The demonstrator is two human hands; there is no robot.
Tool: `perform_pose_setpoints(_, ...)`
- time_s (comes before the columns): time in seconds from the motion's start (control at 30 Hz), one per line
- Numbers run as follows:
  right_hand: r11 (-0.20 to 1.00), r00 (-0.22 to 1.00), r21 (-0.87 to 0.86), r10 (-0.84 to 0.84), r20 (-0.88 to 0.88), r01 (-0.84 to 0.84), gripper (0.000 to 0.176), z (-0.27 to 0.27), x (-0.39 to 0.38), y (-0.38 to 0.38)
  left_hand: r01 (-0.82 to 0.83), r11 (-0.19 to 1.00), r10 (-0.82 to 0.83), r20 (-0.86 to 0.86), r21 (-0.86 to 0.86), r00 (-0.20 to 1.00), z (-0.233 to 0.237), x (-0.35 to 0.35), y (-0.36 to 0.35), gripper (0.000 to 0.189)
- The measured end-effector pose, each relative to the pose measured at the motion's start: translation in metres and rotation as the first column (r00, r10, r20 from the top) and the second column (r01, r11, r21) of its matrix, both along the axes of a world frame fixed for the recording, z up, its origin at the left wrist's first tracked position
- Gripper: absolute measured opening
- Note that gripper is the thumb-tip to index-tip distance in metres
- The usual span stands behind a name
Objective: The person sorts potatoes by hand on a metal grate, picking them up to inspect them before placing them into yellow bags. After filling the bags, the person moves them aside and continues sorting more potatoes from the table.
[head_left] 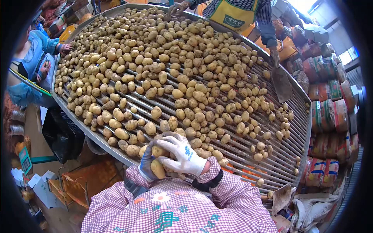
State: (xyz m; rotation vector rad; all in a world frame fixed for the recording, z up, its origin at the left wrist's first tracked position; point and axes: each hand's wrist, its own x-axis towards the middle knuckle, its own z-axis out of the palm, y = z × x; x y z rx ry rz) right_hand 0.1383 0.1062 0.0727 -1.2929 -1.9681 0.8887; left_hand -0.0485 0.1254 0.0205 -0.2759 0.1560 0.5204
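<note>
Both of my hands wear white and grey gloves and meet at the near edge of a slatted metal table. My left hand is wrapped round potatoes, one of them upright near my chest. Over them lies my right hand, its fingers curled on the same small cluster. Many loose potatoes of mixed sizes, some with dirt on them, cover much of the slats beyond my hands.
A co-worker in a yellow apron stands across the table, one hand at a flat metal scoop. Another person's gloved hand touches the left edge. Filled bags are stacked at right; a black bag hangs at left. A second scoop lies near right.
</note>
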Motion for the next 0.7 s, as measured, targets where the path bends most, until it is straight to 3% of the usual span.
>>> perform_pose_setpoints(0.07, 0.999, 1.0, -0.028, 0.021, -0.018, -0.022, 0.06, -0.004, 0.002, 0.002, -0.061, 0.998, 0.061, -0.175, 0.005, 0.983, -0.004, -0.006, -0.007, 0.054)
perform_pose_setpoints(0.13, 0.992, 0.97, -0.056, 0.097, -0.222, -0.112, 0.06, -0.011, 0.011, 0.013, -0.07, 0.996, 0.08, -0.244, 0.049, 0.967, 0.0, -0.009, -0.009, 0.065)
perform_pose_setpoints(0.17, 0.999, 0.973, 0.025, 0.051, -0.225, -0.047, 0.056, -0.021, 0.02, 0.022, -0.035, 0.995, 0.044, -0.089, 0.098, 0.995, 0.001, -0.012, -0.008, 0.07)
perform_pose_setpoints(0.2, 0.995, 0.99, 0.103, 0.02, -0.141, -0.006, 0.051, -0.012, 0.038, 0.041, -0.008, 0.989, -0.002, 0.065, 0.151, 0.998, 0.011, -0.012, -0.005, 0.075)
perform_pose_setpoints(0.23, 0.955, 0.996, 0.284, -0.085, -0.026, 0.089, 0.045, -0.032, 0.062, 0.059, -0.043, 0.991, 0.081, -0.312, 0.124, 0.947, 0.009, -0.02, -0.009, 0.083)
perform_pose_setpoints(0.27, 0.943, 0.962, 0.201, -0.272, -0.001, 0.267, 0.043, -0.045, 0.089, 0.079, -0.039, 0.984, 0.083, -0.256, 0.174, 0.963, 0.018, -0.021, -0.004, 0.087)
perform_pose_setpoints(0.3, 0.946, 0.943, 0.228, -0.274, 0.19, 0.229, 0.043, -0.044, 0.126, 0.099, -0.067, 0.982, 0.109, -0.238, 0.176, 0.965, 0.015, -0.022, -0.001, 0.089)
perform_pose_setpoints(0.33, 0.892, 0.866, 0.16, -0.449, 0.22, 0.422, 0.046, -0.033, 0.152, 0.116, -0.094, 0.979, 0.133, -0.221, 0.18, 0.966, 0.01, -0.025, 0.002, 0.091)
perform_pose_setpoints(0.37, 0.804, 0.774, 0.274, -0.588, 0.236, 0.527, 0.051, -0.05, 0.184, 0.128, -0.053, 0.977, 0.074, -0.097, 0.208, 0.992, 0.007, -0.029, 0.007, 0.093)
perform_pose_setpoints(0.4, 0.766, 0.695, 0.219, -0.642, 0.326, 0.605, 0.059, -0.059, 0.224, 0.145, -0.103, 0.986, 0.119, -0.118, 0.133, 0.986, -0.006, -0.032, 0.006, 0.096)
perform_pose_setpoints(0.43, 0.72, 0.636, 0.271, -0.692, 0.34, 0.639, 0.064, -0.083, 0.272, 0.161, -0.146, 0.981, 0.155, -0.071, 0.124, 0.985, -0.002, -0.027, 0.01, 0.096)
perform_pose_setpoints(0.47, 0.683, 0.588, 0.312, -0.728, 0.352, 0.66, 0.068, -0.105, 0.309, 0.171, -0.202, 0.974, 0.207, -0.032, 0.105, 0.978, 0.003, -0.025, 0.009, 0.097)
perform_pose_setpoints(0.53, 0.622, 0.45, 0.236, -0.733, 0.51, 0.747, 0.078, -0.085, 0.337, 0.186, -0.076, 0.961, 0.165, -0.33, 0.268, 0.929, -0.002, -0.029, 0.01, 0.097)
perform_pose_setpoints(0.57, 0.639, 0.513, 0.18, -0.728, 0.455, 0.748, 0.08, -0.096, 0.356, 0.195, -0.134, 0.986, 0.149, -0.167, 0.103, 0.975, -0.004, -0.029, 0.01, 0.097)
perform_pose_setpoints(0.6, 0.655, 0.567, 0.126, -0.722, 0.398, 0.745, 0.082, -0.11, 0.384, 0.201, -0.197, 0.979, 0.202, -0.131, 0.049, 0.971, 0.0, -0.023, 0.013, 0.094)
perform_pose_setpoints(0.67, 0.79, 0.519, 0.285, -0.583, 0.626, 0.543, 0.086, -0.207, 0.475, 0.218, -0.146, 0.948, 0.232, -0.301, 0.282, 0.925, 0.001, -0.016, 0.014, 0.092)
perform_pose_setpoints(0.7, 0.806, 0.542, 0.276, -0.566, 0.621, 0.524, 0.086, -0.161, 0.453, 0.187, -0.168, 0.945, 0.256, -0.314, 0.281, 0.914, 0.001, -0.014, 0.014, 0.092)
